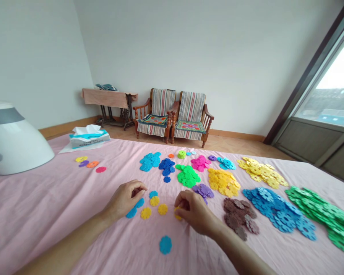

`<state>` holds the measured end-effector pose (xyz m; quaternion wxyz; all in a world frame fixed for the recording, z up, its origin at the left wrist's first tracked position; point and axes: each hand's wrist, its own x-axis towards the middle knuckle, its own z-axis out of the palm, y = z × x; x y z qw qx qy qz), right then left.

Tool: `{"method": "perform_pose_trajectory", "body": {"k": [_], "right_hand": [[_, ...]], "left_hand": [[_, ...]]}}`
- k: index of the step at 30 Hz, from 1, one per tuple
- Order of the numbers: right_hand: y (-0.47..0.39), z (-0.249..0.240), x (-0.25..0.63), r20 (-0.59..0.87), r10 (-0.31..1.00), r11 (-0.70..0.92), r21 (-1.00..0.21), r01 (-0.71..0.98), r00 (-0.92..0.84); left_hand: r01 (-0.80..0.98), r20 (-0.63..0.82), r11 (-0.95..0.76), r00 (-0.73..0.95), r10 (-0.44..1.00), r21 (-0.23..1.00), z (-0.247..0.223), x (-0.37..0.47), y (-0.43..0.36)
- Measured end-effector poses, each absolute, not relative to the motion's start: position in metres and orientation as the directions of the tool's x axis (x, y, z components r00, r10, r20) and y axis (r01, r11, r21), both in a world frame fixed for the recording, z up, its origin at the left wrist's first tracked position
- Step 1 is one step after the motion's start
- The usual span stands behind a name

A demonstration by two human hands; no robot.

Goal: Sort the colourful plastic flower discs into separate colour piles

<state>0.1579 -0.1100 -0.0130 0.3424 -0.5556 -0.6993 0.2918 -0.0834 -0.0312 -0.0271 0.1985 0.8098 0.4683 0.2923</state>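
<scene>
My right hand (195,211) has its fingers closed on a yellow snowflake disc (177,214), mostly covered by the fingers. To the left, my left hand (127,198) hovers by a few light-blue discs (131,212), its fingers curled and the tips close together; whether anything is between them I cannot make out. Between the hands lie loose yellow discs (154,201) and another light-blue disc (153,194). A single light-blue disc (165,245) rests nearer to me on the pink cloth (109,248).
Beyond and right of my hands are piles of discs: bright green (188,176), purple (203,191), yellow (223,182), brown (238,214), blue (281,212) and dark green (322,215). A white kettle-like vessel (20,141) and a tissue box (89,139) stand at left.
</scene>
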Motion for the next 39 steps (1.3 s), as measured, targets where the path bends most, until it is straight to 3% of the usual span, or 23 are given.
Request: {"method": "perform_pose_trajectory", "body": {"k": [3, 7, 10, 19, 22, 25, 28, 32, 35, 39], "right_hand": [[-0.098, -0.009, 0.184, 0.18, 0.981, 0.191, -0.826, 0.53, -0.074], [-0.077, -0.008, 0.243, 0.316, 0.903, 0.062, -0.768, 0.638, 0.293], [-0.069, -0.012, 0.284, 0.355, 0.813, -0.054, -0.743, 0.667, 0.461], [-0.073, -0.011, 0.314, 0.378, 0.696, -0.223, -0.695, 0.684, 0.611], [-0.072, -0.005, 0.297, 0.391, 0.733, -0.173, -0.685, 0.708, 0.557], [-0.074, -0.002, 0.259, 0.39, 0.831, -0.031, -0.679, 0.733, 0.397], [-0.086, -0.001, 0.208, 0.393, 0.917, 0.217, -0.645, 0.733, 0.074], [-0.11, -0.007, 0.153, 0.344, 0.894, 0.443, -0.597, 0.669, -0.285], [-0.119, -0.01, 0.133, 0.284, 0.887, 0.461, -0.523, 0.717, -0.363], [-0.118, -0.011, 0.125, 0.254, 0.913, 0.405, -0.465, 0.787, -0.32]], "left_hand": [[0.638, 0.283, -0.481, 0.393, 0.875, 0.602, -0.028, -0.084, -0.03], [0.628, 0.282, -0.482, 0.397, 0.873, 0.611, -0.03, -0.084, -0.029], [0.632, 0.278, -0.485, 0.403, 0.872, 0.605, -0.031, -0.085, -0.029], [0.635, 0.265, -0.482, 0.41, 0.873, 0.604, -0.029, -0.085, -0.029], [0.637, 0.26, -0.481, 0.413, 0.873, 0.603, -0.03, -0.084, -0.029], [0.641, 0.261, -0.479, 0.409, 0.875, 0.6, -0.029, -0.084, -0.029], [0.641, 0.261, -0.48, 0.41, 0.874, 0.598, -0.028, -0.084, -0.03], [0.641, 0.267, -0.481, 0.406, 0.874, 0.598, -0.027, -0.084, -0.031], [0.635, 0.268, -0.483, 0.409, 0.872, 0.604, -0.025, -0.083, -0.032], [0.629, 0.271, -0.486, 0.411, 0.871, 0.607, -0.024, -0.083, -0.032]]}}
